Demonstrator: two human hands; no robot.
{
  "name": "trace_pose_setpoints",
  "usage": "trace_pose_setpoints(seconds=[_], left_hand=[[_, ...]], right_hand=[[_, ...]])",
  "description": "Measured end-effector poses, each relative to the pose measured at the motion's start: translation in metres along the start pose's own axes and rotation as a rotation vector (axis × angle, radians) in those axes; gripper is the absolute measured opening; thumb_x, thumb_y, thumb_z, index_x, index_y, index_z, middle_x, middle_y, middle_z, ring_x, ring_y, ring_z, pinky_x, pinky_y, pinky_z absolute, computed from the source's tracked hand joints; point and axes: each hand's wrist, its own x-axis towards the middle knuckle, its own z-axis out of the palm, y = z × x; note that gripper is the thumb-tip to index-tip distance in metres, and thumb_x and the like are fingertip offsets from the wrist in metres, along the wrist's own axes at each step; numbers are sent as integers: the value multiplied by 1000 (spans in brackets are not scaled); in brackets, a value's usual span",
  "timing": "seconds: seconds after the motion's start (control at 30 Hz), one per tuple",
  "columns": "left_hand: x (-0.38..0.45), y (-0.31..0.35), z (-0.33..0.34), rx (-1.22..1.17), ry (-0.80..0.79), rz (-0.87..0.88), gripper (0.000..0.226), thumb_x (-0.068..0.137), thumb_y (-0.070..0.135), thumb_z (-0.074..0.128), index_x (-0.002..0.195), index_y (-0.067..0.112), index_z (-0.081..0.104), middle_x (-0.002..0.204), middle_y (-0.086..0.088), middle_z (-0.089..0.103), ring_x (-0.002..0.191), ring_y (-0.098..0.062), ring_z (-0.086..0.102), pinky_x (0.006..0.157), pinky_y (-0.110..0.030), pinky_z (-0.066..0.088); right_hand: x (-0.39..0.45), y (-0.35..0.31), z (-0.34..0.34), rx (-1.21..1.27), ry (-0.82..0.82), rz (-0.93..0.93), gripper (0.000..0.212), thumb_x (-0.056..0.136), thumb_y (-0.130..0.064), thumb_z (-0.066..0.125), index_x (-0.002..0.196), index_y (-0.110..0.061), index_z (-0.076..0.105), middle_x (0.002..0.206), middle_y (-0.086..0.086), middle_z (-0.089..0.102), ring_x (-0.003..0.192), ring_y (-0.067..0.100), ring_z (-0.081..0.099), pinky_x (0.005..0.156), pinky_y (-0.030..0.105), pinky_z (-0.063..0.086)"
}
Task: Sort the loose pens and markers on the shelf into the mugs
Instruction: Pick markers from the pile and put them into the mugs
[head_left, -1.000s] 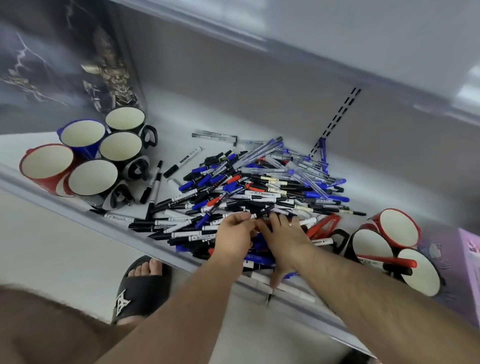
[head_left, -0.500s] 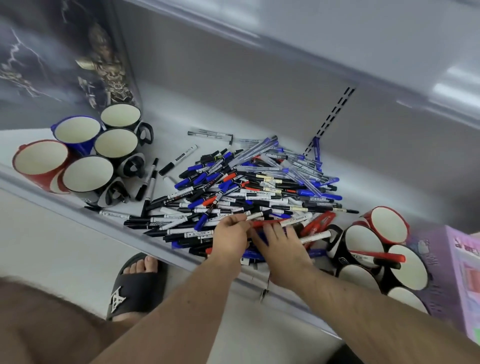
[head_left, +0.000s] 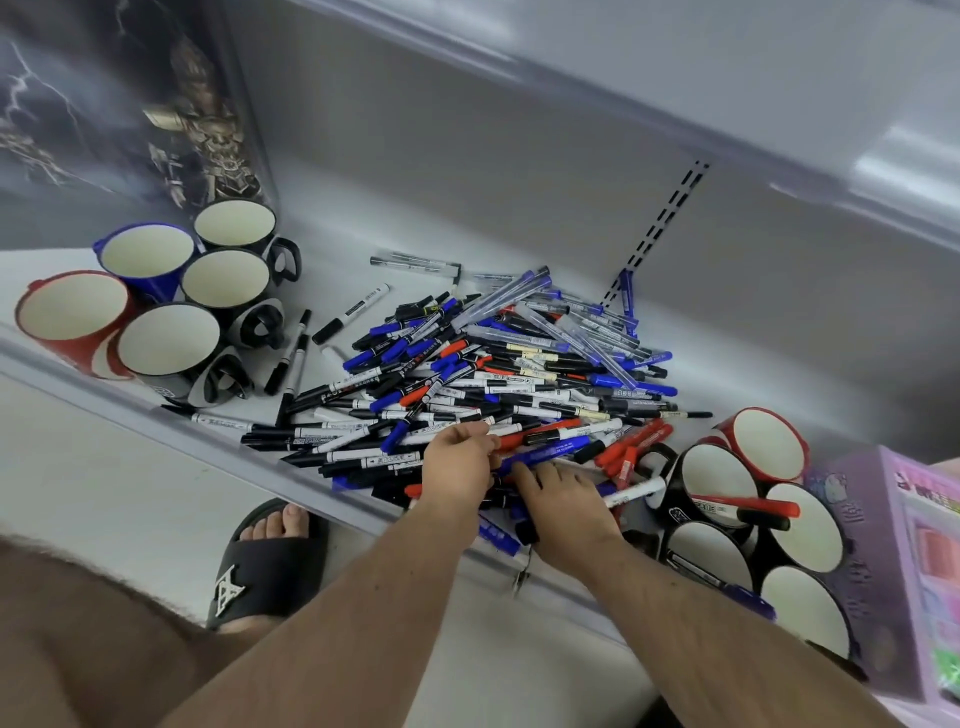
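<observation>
Grey metal shelf (head_left: 519, 218), deep bay, slotted upright at rear. Dark printed box far left; purple box (head_left: 883, 561) far right.

Big heap of pens and markers (head_left: 519, 374) mid-shelf, black, blue, red, some clear-barrelled, all crossed and tangled. Few strays lying apart toward the left.

Left mug cluster (head_left: 171, 306): five, red, blue and black, all showing bare white insides. Right mug cluster (head_left: 753, 504) by the purple box: black and red mugs; red marker (head_left: 748, 503) lying across one rim, blue pen (head_left: 745, 597) poking from a lower mug. Sorting barely begun, by the look of it.

Left hand (head_left: 457, 467) at the heap's near edge, fingers curled, pinching a white-barrelled marker (head_left: 501, 430) by its end. Right hand (head_left: 566, 499) just beside, flat on the pile, fingers spread over a blue marker (head_left: 545, 453); real grip or mere touch, cannot tell.

Step in hand: picking from the near edge. Best done by drawing each pen out along its own length, not lifting crosswise through the tangle. Press the neighbours down with the flat hand. Mind pens overhanging the front lip. Gather one colour per handful, drop tip-down into a matching mug.
</observation>
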Motion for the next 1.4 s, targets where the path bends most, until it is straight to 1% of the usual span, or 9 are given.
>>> trace_pose_setpoints(seconds=[0.17,0.53,0.7,0.83,1.03,1.13,1.2,1.27,1.4], left_hand=[[3,-2,-3,-20,30,1,17,93,2,53,101,14,63,84,-3,65,67,-13,57,61,-25,44],[5,1,-3,-71,46,-9,14,94,4,54,90,15,62,82,-5,63,72,-17,56,60,-26,43],[3,1,-4,-42,30,7,13,94,7,54,87,16,60,81,-3,61,77,-17,56,65,-27,43],[-6,4,0,126,-121,98,15,94,9,56,107,15,60,90,-2,60,79,-14,55,68,-24,44],[-40,10,16,489,-528,245,62,73,24,74,130,23,49,127,6,58,115,-7,55,99,-28,44],[-64,15,20,502,-667,240,37,83,16,71,107,37,53,104,21,63,90,17,56,75,-7,42],[-77,14,22,479,-750,200,24,88,12,67,102,30,60,98,9,71,89,3,66,77,-12,48],[-95,12,25,403,-815,134,9,92,12,64,101,14,63,87,-5,72,84,-20,70,87,-34,55],[-126,7,29,300,-834,17,7,96,11,61,102,9,59,73,-6,60,61,-18,59,64,-35,60]], right_hand=[[0,-3,1,15,24,-31,36,86,-18,59,121,-17,53,121,8,58,112,27,54,95,39,44],[26,5,-26,260,-140,-29,27,77,-22,69,103,-20,64,104,0,63,91,20,62,76,33,55],[21,16,-51,603,131,218,14,78,-23,72,85,-20,59,84,-4,58,79,16,59,67,26,46],[22,24,-91,999,448,541,23,78,-14,71,69,-22,51,64,-3,53,58,12,51,54,23,41],[-4,11,-146,1292,570,510,20,74,-10,70,67,-13,52,54,-3,46,52,14,43,52,26,40],[-27,6,-164,1554,495,520,15,66,-13,73,73,-11,60,61,7,50,60,21,49,60,35,44],[-47,8,-174,1755,412,536,12,72,-9,73,75,-10,62,64,10,54,59,23,52,59,34,47],[-67,10,-185,1907,348,522,10,82,-5,68,78,-8,61,62,7,54,49,19,52,49,29,46],[-99,8,-198,1838,420,497,13,88,-12,68,78,-9,60,62,4,57,50,18,54,46,27,47]])
